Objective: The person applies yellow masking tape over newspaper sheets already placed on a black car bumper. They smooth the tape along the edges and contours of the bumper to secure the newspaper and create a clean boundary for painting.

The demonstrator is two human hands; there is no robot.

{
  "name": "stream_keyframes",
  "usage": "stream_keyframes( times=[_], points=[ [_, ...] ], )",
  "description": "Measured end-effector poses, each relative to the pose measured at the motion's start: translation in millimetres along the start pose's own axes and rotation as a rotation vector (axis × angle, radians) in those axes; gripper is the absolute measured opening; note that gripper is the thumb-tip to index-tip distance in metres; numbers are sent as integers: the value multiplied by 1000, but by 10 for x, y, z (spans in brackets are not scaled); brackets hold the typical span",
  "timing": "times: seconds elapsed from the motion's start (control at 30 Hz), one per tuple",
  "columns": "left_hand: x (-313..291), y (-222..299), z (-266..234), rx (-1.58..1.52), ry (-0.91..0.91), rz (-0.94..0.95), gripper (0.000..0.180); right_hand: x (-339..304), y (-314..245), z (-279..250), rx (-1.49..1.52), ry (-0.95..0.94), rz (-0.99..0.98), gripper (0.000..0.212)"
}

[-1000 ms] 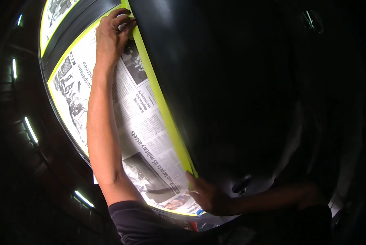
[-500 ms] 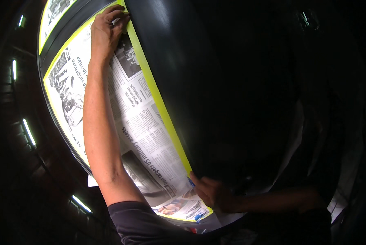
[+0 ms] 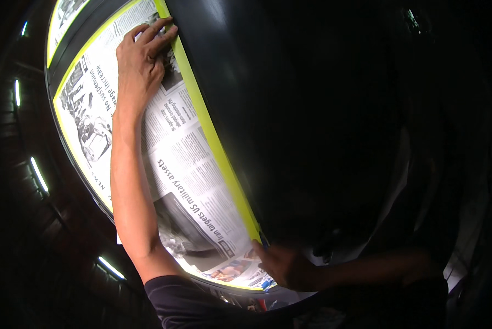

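Observation:
My left hand (image 3: pixel 142 66) lies over the upper part of a newspaper sheet (image 3: pixel 191 164), fingers spread and fingertips on a strip of yellow masking tape (image 3: pixel 210 134). That tape runs down the sheet's right edge, along a glossy black panel (image 3: pixel 290 120). Toward the tape's lower end is my right hand (image 3: pixel 287 267), in shadow with fingers curled and one fingertip at the tape. Something small and dark blue shows beside that fingertip; what the hand grips is too dark to make out. Yellow tape also borders the sheet's left and bottom edges.
A black strip (image 3: pixel 84 41) parts this sheet from another taped newspaper piece (image 3: pixel 65 16) at the upper left. Lit tubes (image 3: pixel 39 174) glow in the dark on the left. The right side is mostly dark.
My left hand has slid a little down the tape, its fingers more spread now. My right hand has shifted slightly, staying by the tape's lower end. The view has moved a little.

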State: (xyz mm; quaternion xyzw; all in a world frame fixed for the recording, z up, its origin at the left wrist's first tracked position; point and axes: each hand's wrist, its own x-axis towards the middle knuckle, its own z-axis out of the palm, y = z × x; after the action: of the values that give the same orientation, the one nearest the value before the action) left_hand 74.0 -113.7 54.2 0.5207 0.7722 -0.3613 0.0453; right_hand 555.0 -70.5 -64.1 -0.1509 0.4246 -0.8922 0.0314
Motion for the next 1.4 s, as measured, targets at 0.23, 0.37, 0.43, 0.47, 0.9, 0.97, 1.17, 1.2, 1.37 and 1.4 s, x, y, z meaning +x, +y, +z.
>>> stream_keyframes(
  times=[0.23,0.37,0.43,0.47,0.9,0.97,1.17,1.2,1.37,1.4],
  points=[
    [-37,-13,63,-3,8,-18,69,-107,61,123,34,-44,83,61],
    [-67,25,52,-5,19,-7,71,-8,82,21,65,-64,136,60],
    [-107,58,43,-17,11,-10,71,-21,121,41,37,-10,102,59],
    [-137,79,43,-13,7,-18,71,-23,133,39,37,-24,118,58],
    [-457,543,-95,59,-73,-74,71,-252,175,123,44,-74,129,56],
    [-489,564,-93,96,-66,-62,73,-395,157,192,18,-79,85,56],
    [-549,478,-24,172,-15,-12,72,-797,199,476,-241,-71,-166,49],
    [-562,469,-7,188,-5,-4,71,-823,198,525,-248,-67,-163,44],
    [-522,501,13,138,-9,-41,74,-803,133,534,-260,-16,-186,29],
    [-531,477,-8,131,-14,-47,74,-806,182,551,-304,-22,-239,28]
  ],
)
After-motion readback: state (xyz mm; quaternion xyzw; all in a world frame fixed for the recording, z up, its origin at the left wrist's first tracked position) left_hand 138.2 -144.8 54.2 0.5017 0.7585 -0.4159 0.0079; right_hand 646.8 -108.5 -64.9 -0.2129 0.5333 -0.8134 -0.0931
